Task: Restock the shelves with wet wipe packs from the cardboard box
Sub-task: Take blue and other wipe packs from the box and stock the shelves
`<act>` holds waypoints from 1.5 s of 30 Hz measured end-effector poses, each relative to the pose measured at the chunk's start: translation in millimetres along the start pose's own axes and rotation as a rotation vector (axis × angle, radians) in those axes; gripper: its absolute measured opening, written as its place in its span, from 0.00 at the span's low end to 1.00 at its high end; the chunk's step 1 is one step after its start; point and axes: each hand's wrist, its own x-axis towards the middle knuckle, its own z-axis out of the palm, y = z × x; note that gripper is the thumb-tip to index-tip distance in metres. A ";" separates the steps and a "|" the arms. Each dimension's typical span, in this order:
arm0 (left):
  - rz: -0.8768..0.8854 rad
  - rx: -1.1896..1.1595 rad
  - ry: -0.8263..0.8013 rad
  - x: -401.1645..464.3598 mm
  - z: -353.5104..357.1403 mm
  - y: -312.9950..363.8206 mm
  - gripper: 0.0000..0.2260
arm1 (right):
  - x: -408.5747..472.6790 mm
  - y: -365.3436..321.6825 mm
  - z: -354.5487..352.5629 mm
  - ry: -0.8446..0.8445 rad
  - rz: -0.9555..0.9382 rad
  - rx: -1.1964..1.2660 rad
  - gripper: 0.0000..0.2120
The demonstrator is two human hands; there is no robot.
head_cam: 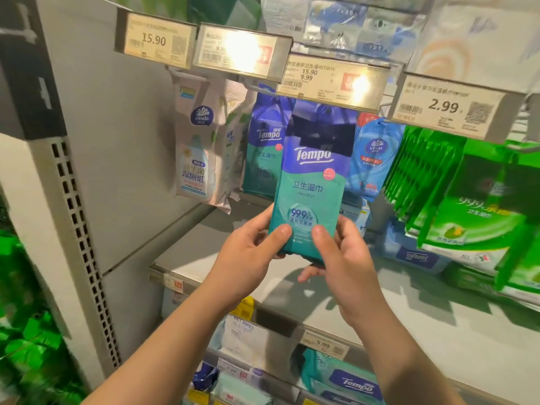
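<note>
Blue-and-teal Tempo pack (309, 182), white Vinda pouch (195, 159), bright green packs (467, 200), grey shelf (222, 258)

Tempo wet wipe pack (311, 182): blue top, teal lower half, "99.9%" badge (printed near bottom), upright, front facing camera, raised before hanging Tempo packs (264, 144), its top edge just under the price-tag rail.

Both hands, left (251, 252) and right (344, 258), grip a Tempo pack (309, 182), seemingly upright below hooks.
</note>
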 end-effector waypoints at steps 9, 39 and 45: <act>-0.024 0.076 0.081 25.9 5.0 4.9 0.14 | 27.9 6.7 4.7 0.050 -0.005 -0.105 0.06; -0.259 0.559 0.267 -20.9 1.1 -0.9 0.27 | 19.7 51.9 -4.9 0.005 0.225 -0.478 0.19; -0.327 0.790 0.326 -88.7 -31.4 -13.0 0.38 | -16.3 71.6 27.6 -0.242 0.054 -0.650 0.21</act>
